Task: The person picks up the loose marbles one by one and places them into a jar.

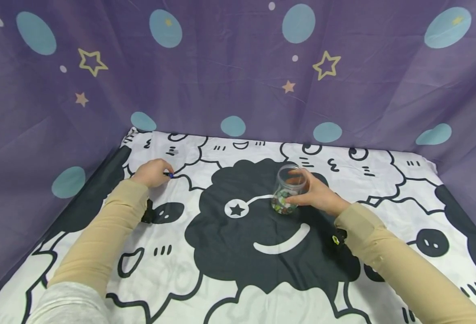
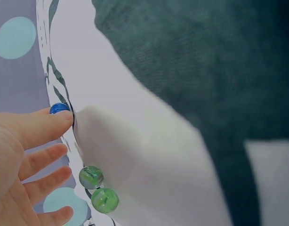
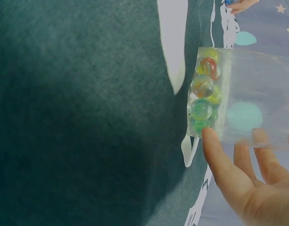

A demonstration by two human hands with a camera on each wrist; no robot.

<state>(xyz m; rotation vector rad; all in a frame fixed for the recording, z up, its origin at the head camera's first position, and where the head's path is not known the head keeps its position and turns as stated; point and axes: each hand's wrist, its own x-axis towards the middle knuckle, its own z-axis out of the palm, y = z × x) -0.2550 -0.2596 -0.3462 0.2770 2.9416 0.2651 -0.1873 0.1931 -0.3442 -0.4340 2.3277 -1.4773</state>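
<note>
Between thumb and index finger, my left hand point(image 1: 154, 173) pinches a blue marble point(image 2: 60, 108) above the far left part of the cloth. Its other fingers are spread apart. Two green marbles point(image 2: 105, 200) show beside those fingers in the left wrist view. At the centre right, my right hand point(image 1: 316, 193) holds a clear jar point(image 1: 281, 182), thumb on the near side and fingers around the far side. The jar stands upright with its mouth uncovered. Several coloured marbles point(image 3: 202, 86) lie at its bottom, green, yellow and orange-red among them.
A white cloth point(image 1: 169, 274) with black cartoon clouds and faces covers the table. Behind it and at the sides hangs a purple curtain point(image 1: 230, 72) with stars and pale blue ovals. Dark straps or devices point(image 1: 148, 211) sit under the wrists.
</note>
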